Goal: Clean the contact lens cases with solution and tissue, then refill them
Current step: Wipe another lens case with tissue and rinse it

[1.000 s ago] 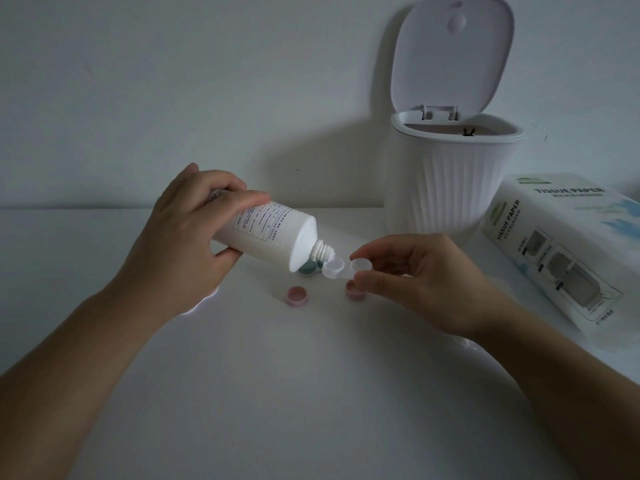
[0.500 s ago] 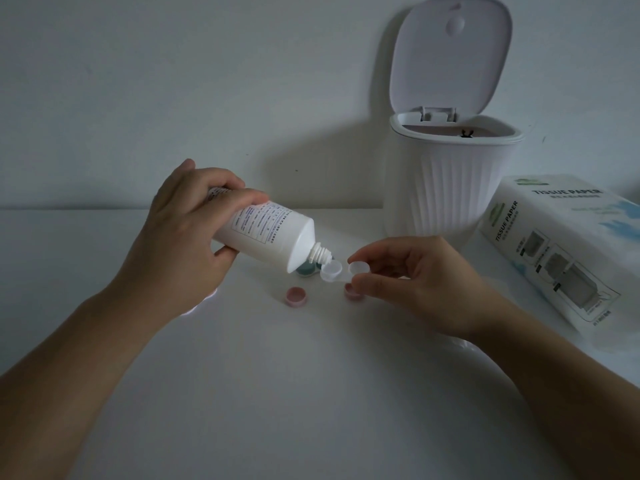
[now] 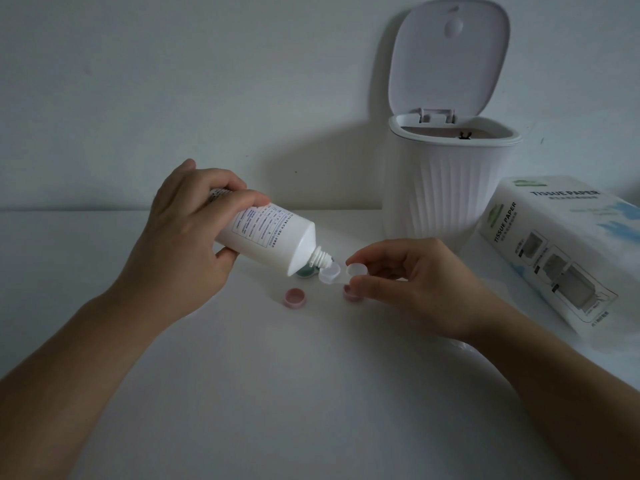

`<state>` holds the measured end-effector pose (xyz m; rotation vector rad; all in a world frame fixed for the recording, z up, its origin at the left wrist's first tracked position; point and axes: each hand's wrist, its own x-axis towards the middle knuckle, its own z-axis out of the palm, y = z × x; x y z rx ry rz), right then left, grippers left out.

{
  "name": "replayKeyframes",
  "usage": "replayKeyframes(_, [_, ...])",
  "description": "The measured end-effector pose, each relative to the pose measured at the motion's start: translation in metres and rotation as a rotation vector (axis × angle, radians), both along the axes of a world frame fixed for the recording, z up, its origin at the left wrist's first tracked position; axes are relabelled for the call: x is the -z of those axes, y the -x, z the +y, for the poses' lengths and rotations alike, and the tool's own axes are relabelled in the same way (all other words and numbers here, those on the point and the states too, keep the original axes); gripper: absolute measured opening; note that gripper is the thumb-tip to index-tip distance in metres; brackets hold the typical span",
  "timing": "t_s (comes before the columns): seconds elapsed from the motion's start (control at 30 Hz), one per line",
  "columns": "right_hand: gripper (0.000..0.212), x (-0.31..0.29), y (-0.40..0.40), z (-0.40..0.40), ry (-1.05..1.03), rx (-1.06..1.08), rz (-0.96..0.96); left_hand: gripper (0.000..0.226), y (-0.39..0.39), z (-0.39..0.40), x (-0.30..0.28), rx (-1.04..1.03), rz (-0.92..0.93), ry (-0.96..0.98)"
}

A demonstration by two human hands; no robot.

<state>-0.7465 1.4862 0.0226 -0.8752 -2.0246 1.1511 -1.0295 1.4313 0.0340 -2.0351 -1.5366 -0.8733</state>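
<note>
Above the bench (image 3: 242,393), the left hand (image 3: 180,251) grips a tilted solution bottle (image 3: 266,239), nozzle over the clear lens case (image 3: 341,271) pinched by the right hand (image 3: 412,282).

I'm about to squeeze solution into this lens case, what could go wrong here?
1. The right hand pinches the lens case by one end above the table, so a hard squeeze could tip it and spill.
2. The bottle nozzle sits at the near cup's rim; touching it may contaminate the tip.
3. A pink cap lies open-side up below, so drips could land in it.
</note>
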Motion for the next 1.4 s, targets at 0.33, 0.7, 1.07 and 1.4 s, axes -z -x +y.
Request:
replayKeyframes(0.33, [0.015,0.0008,0.0014,0.0003,-0.002,-0.004,0.012,0.072,-0.0025,-0.0007,-0.0013,-0.012,0.026,-0.017])
replayKeyframes(0.7, [0.014,0.0008,0.0006,0.0007,0.004,-0.007,0.013,0.073,-0.0009,0.0005,0.0002,0.004,0.029,-0.038])
replayKeyframes(1.07, [0.013,0.0024,0.0014,0.0012,0.008,-0.002,0.028,0.071,0.0003,0.0021,0.0017,0.006,0.038,-0.075])
replayKeyframes(1.4, [0.014,0.0038,0.0009,0.0028,0.004,-0.004,0.045,0.071,0.0007,0.0026,0.0024,0.005,0.036,-0.070])
